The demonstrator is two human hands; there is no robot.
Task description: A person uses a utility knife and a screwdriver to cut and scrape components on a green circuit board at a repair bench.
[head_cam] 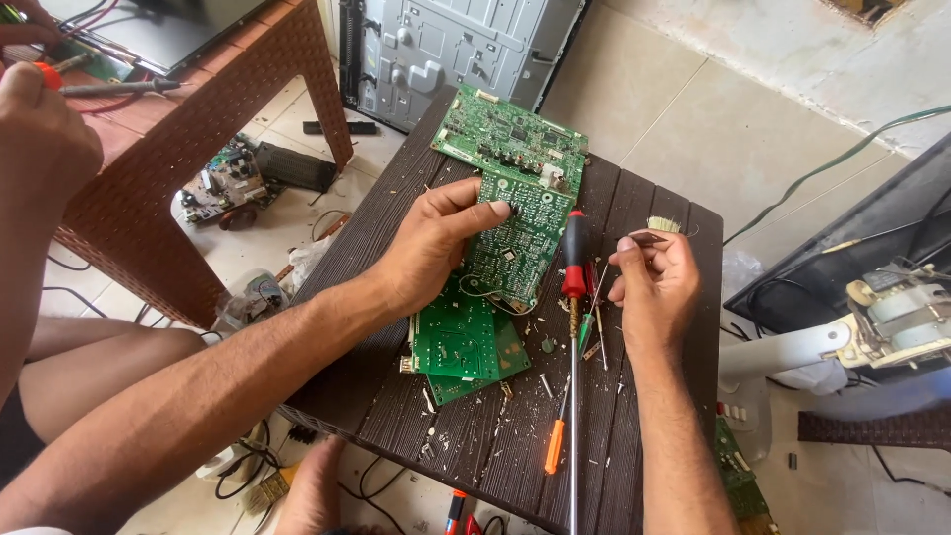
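- Already, the left hand [436,243] presses fingertips on a green circuit board [515,233] atop the stacked boards on the dark table [396,396].
- The right hand [652,282] pinches a small brush [656,230]; debris remains scattered.

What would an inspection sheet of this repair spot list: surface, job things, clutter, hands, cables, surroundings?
Surface: dark brown slatted table.
Job's things: green circuit boards, one long board on top; small bristle brush.
Clutter: red-and-black-handled screwdriver, orange-handled tool, loose screws and bits.
Grippers: left hand presses the long board; right hand pinches the brush.
Cables: green cable on the floor.
Surroundings: grey metal chassis; another person's hand nearby.
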